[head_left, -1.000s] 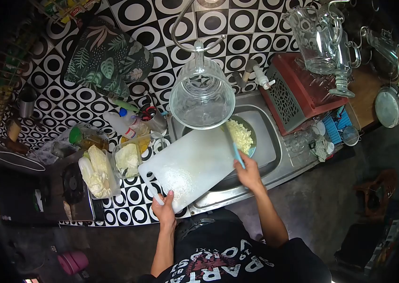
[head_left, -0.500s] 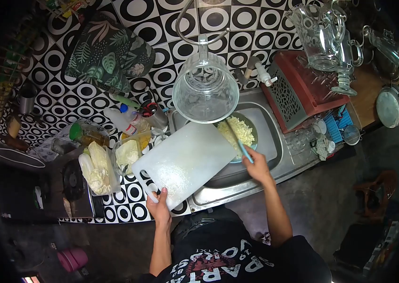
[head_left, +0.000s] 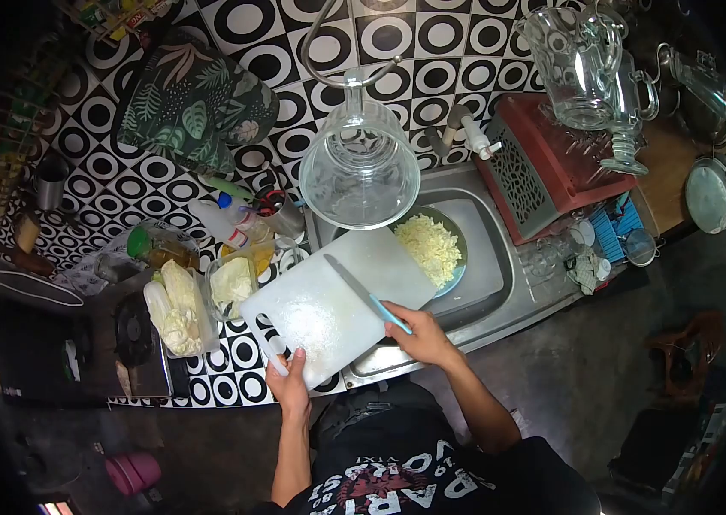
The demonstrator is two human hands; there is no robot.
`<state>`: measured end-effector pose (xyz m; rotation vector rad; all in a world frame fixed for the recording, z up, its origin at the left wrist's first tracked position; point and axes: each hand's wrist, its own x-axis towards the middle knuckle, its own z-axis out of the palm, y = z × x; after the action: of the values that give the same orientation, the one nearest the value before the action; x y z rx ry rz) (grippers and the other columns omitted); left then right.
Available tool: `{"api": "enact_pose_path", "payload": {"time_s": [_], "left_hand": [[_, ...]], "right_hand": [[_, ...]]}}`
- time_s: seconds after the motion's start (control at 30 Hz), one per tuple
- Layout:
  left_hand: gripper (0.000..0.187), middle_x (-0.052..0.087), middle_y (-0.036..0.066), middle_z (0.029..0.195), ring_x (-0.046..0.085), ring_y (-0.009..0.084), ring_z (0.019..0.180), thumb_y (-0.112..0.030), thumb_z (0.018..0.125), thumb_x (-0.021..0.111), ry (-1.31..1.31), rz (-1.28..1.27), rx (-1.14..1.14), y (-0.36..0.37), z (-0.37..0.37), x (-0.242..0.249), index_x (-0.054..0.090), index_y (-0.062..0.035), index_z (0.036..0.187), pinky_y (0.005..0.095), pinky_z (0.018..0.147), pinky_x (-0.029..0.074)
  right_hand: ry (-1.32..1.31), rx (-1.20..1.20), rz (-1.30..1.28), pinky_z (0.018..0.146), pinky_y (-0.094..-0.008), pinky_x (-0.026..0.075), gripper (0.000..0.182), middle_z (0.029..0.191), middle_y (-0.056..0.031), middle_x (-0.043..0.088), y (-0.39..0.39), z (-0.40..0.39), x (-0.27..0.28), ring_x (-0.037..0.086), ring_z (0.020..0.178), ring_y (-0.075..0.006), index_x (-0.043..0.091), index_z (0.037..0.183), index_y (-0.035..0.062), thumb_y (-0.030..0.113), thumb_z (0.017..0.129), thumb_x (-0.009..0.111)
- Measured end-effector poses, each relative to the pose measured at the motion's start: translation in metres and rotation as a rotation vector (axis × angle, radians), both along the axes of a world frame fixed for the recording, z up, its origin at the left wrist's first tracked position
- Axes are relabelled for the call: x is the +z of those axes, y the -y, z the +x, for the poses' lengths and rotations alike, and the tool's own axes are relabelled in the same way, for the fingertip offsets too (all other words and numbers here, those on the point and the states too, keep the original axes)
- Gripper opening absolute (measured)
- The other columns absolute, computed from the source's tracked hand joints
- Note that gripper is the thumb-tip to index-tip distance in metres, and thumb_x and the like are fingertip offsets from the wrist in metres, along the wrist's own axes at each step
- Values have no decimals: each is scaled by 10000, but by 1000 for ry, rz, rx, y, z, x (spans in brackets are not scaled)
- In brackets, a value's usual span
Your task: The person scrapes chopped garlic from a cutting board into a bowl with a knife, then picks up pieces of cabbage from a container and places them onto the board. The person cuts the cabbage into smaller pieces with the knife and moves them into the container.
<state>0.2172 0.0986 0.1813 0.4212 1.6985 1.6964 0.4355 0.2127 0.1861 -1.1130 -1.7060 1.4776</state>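
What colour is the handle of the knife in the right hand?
The knife handle is light blue, best seen in the head view.

The wall and the bench carry black-and-white tiles with ring patterns; the grey floor lies in dimmer light.

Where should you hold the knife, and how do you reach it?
The knife is probably best held by its blue handle, from the near right, where the right grip has it. The handle points that way, while the blade slants away left, over the white cutting board.
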Motion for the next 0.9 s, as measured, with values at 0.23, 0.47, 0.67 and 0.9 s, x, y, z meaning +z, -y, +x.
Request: {"api": "enact_pose_path", "payload": {"time_s": [0.23, 0.47, 0.67, 0.9], "left_hand": [[290, 392, -70, 652, 360, 28, 595, -75, 791, 693, -69, -32, 32, 16, 0, -1, 410, -116, 745, 184, 564, 319], [258, 451, -42, 717, 417, 49, 645, -51, 798, 660, -56, -67, 54, 43, -25, -14, 417, -120, 745, 200, 607, 359], [223, 461, -47, 716, 440, 51, 641, -30, 784, 659, -87, -113, 131, 94, -68, -22, 452, -108, 760, 216, 622, 393], [228, 399, -67, 694, 382, 48, 647, -59, 772, 684, -46, -98, 159, 122, -91, -32, 461, -105, 786, 193, 604, 341]], "right_hand": [[198, -378, -4, 796, -323, 468, 418, 919, -208, 640, -31, 31, -13, 646, 841, -267, 498, 1230, 8, 98, 823, 526], [201, -476, -2, 776, -388, 470, 409, 904, -255, 624, -29, 37, -18, 625, 891, -356, 495, 1232, 13, 92, 831, 498], [516, -332, 101, 806, -437, 452, 406, 892, -304, 593, -30, 43, -7, 574, 896, -439, 498, 1213, -23, 93, 824, 504], [575, -200, 137, 835, -449, 431, 410, 882, -317, 587, -24, 23, 8, 564, 901, -448, 502, 1206, -32, 99, 818, 510]]}}
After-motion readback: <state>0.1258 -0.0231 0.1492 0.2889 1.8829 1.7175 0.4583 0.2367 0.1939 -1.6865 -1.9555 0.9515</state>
